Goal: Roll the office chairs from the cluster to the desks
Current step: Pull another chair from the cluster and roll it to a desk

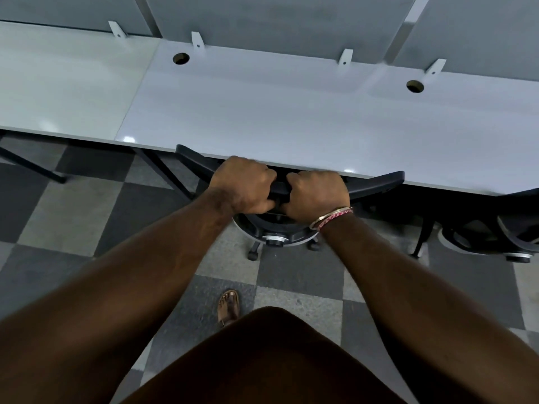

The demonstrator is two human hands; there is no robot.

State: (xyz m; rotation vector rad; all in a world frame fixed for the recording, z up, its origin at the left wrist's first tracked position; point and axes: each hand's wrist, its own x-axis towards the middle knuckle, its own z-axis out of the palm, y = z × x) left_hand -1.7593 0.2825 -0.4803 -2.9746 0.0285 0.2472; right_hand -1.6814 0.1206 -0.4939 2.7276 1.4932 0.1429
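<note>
A black office chair (376, 183) stands tucked against the front edge of a long pale grey desk (262, 112); its seat is hidden under the desktop. My left hand (243, 185) and my right hand (316, 193) grip the top edge of the chair's backrest side by side, fingers curled over it. Below my hands the chair's base and castors (253, 253) show on the floor.
A second black chair (513, 228) sits under the desk at the right edge. Grey partition panels (277, 18) rise behind the desk, which has two round cable holes (180, 58). Black desk legs (163, 170) stand at the left. The floor is grey checkered carpet (73, 211); my sandalled foot (229, 306) is behind the chair.
</note>
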